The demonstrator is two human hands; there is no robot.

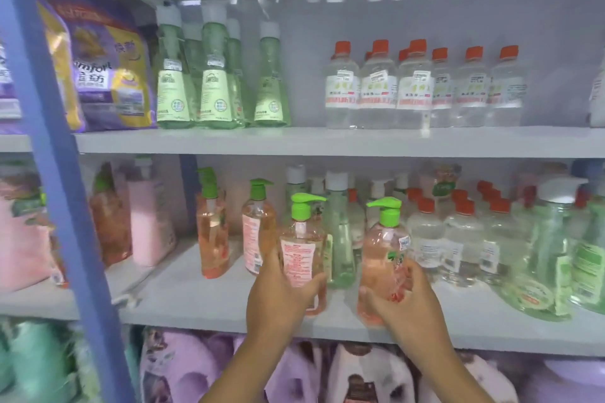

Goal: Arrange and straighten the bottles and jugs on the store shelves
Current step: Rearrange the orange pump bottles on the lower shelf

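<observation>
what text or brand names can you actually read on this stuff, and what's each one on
"mfort": purple refill bag on the top shelf; the first letters are cut off by the blue upright.
"金纺": same bag, just under that word.
Labels on the green bottles and the orange-capped clear bottles: too blurred to read.
Labels on the two pump bottles held by the left hand and right hand: too blurred to read.

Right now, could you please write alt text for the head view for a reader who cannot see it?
Two hands each grip a pink pump bottle with a green pump at the front of the middle shelf: left hand on one bottle, right hand on another. The upper shelf holds green bottles and orange-capped clear bottles.
</observation>
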